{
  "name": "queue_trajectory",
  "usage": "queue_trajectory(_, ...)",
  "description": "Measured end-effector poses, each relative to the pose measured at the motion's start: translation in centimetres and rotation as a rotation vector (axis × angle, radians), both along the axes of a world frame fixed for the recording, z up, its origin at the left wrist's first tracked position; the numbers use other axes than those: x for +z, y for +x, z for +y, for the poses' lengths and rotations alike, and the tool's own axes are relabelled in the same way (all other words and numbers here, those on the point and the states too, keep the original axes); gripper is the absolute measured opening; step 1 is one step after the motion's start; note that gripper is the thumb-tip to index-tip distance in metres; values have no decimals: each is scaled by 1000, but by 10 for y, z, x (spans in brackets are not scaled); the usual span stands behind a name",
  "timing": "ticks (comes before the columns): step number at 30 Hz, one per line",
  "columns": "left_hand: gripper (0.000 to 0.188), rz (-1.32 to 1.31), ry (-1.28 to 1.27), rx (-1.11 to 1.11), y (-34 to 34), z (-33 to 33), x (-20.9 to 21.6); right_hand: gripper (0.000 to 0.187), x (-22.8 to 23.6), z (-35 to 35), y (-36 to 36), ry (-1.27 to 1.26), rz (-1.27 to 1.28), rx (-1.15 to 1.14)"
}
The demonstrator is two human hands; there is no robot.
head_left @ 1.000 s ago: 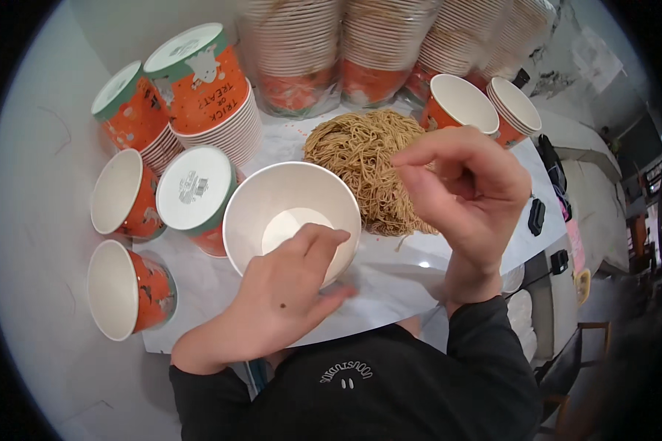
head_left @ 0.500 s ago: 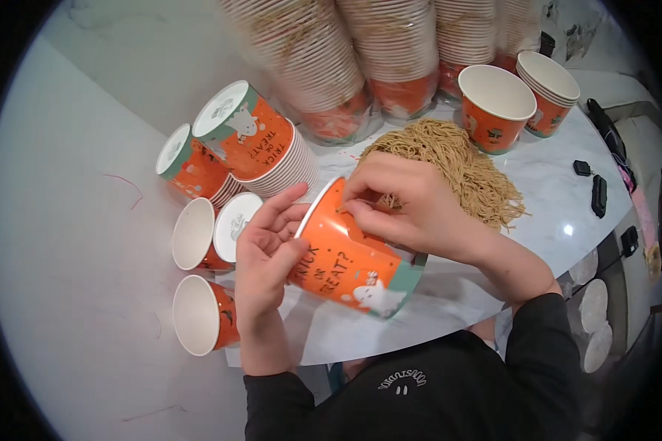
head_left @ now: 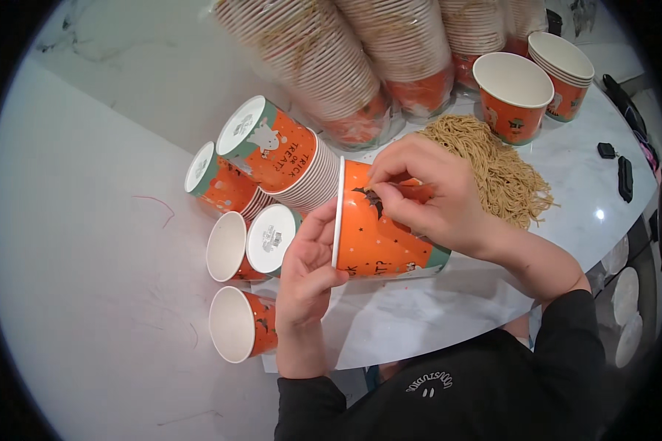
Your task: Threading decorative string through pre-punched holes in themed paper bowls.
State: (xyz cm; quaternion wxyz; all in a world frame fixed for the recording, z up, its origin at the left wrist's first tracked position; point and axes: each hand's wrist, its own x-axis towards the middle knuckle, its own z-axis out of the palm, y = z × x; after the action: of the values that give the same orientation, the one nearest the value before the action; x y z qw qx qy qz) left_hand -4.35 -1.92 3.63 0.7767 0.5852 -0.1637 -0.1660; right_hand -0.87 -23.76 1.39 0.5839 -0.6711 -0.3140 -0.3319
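Tilted on its side in front of me is an orange paper tub point(head_left: 386, 235) with a green base band, a white rim and a printed bat; its rim faces left. My left hand point(head_left: 309, 275) grips it at the rim, thumb on the outer wall and fingers behind or inside the opening. The fingertips of my right hand point(head_left: 434, 187) are pinched together against the wall beside the bat, close to the rim. A small tan tip shows at the pinch, too small to name. Beyond that hand lies a heap of tan strings point(head_left: 500, 176).
Tall bagged stacks of paper tubs point(head_left: 309, 66) stand at the back. Upside-down stacked tubs point(head_left: 287, 158) and a tub on its side point(head_left: 232, 323) are at the left. An upright tub point(head_left: 513, 92) stands far right, near small black objects point(head_left: 624, 178).
The tub has been turned in my hands, so the bat now faces up and the lettering has moved lower. My view has shifted slightly left, and both hands still touch the tub.
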Motion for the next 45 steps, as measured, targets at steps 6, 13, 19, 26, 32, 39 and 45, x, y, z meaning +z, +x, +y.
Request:
queue_trajectory(6,92,-56,32,58,0,1,-3,9,7,-10,-1,122,138,102)
queue_trajectory(13,95,-106,96,3,0,11,-5,10,7,-4,-2,252,218,208)
queue_trajectory(19,98,-103,-41,22,-14,-12,4,18,-3,5,0,-90,-229,-29)
queue_trajectory(26,90,-205,-31,92,-18,-10,0,23,-2,8,-2,-153,-360,-67)
queue_trajectory(32,89,-222,8,120,-18,-9,-2,24,-4,10,-5,-167,-388,-125)
queue_trajectory(39,75,-256,-66,-11,-9,0,-12,23,-4,13,-6,-123,-395,-144)
queue_trajectory(45,82,-240,-153,10,-9,1,-19,27,-6,8,-4,-150,-407,-61)
